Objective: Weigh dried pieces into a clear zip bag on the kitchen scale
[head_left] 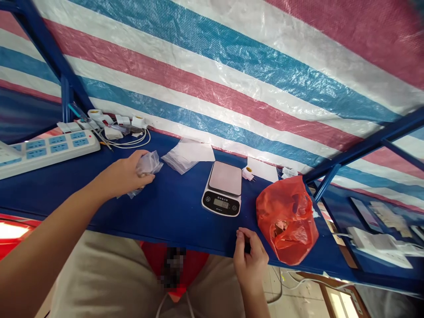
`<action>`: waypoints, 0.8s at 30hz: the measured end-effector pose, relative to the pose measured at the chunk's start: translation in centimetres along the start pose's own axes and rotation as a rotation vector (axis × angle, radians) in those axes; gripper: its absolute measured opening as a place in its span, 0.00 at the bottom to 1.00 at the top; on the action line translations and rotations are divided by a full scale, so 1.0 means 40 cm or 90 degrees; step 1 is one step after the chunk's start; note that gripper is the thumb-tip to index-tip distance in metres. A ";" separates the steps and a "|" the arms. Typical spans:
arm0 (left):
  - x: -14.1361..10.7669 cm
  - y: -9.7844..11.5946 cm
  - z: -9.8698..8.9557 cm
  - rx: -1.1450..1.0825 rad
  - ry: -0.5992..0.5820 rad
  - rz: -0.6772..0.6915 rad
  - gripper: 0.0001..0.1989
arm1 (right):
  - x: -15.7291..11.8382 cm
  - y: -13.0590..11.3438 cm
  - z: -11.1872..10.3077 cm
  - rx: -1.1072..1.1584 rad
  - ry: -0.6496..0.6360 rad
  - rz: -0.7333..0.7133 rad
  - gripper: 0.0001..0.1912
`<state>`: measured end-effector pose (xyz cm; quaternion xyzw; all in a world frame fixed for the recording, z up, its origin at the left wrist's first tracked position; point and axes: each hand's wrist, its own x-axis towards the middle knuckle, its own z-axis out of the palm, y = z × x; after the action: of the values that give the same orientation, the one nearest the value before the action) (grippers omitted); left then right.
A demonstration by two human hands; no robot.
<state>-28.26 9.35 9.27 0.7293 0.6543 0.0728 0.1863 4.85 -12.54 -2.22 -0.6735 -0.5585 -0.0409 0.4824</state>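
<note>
My left hand (124, 174) is closed around a crumpled clear plastic bag (149, 163), over the left part of the blue table (172, 198). What the bag contains is hidden. More flat clear bags (181, 161) lie just right of it, partly under a sheet of white paper (198, 152). A digital kitchen scale (221, 190) stands in the middle, with nothing on its plate. At the front edge, my right hand (250, 254) has its fingers curled in against the thumb; anything inside is hidden. Beside it sits an open red plastic bag (286, 221) with small pieces inside.
A white power strip (59, 148) lies at the left, with white plugs and cables (122, 128) behind it. A small white plug adapter (247, 173) rests right of the scale, by another paper (263, 169). Blue frame bars (326, 183) and a striped sheet (212, 88) bound the back.
</note>
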 end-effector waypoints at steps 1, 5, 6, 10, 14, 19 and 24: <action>-0.023 0.007 0.003 -0.092 0.005 -0.004 0.45 | 0.001 -0.007 -0.002 0.042 -0.020 0.052 0.10; -0.116 0.085 0.035 -0.472 -0.023 0.131 0.41 | 0.014 -0.088 0.005 0.403 -0.156 0.336 0.18; -0.136 0.121 0.050 -0.542 -0.073 0.184 0.41 | 0.019 -0.116 0.012 0.530 -0.211 0.400 0.22; -0.186 0.312 0.134 -0.696 -0.310 0.461 0.40 | 0.027 -0.187 0.027 0.786 -0.301 0.548 0.37; -0.196 0.476 0.201 -0.686 -0.316 0.652 0.50 | 0.006 -0.141 -0.026 0.720 -0.059 0.551 0.29; -0.216 0.597 0.230 -0.702 -0.443 0.692 0.55 | -0.021 -0.065 -0.170 0.757 0.039 0.544 0.31; -0.233 0.674 0.278 -0.677 -0.546 0.699 0.62 | -0.039 -0.003 -0.264 0.718 0.082 0.531 0.32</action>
<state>-0.60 -3.76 10.22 0.7223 -0.0363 0.1670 0.6702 9.28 -21.00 2.52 -0.4751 -0.1600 0.4035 0.7654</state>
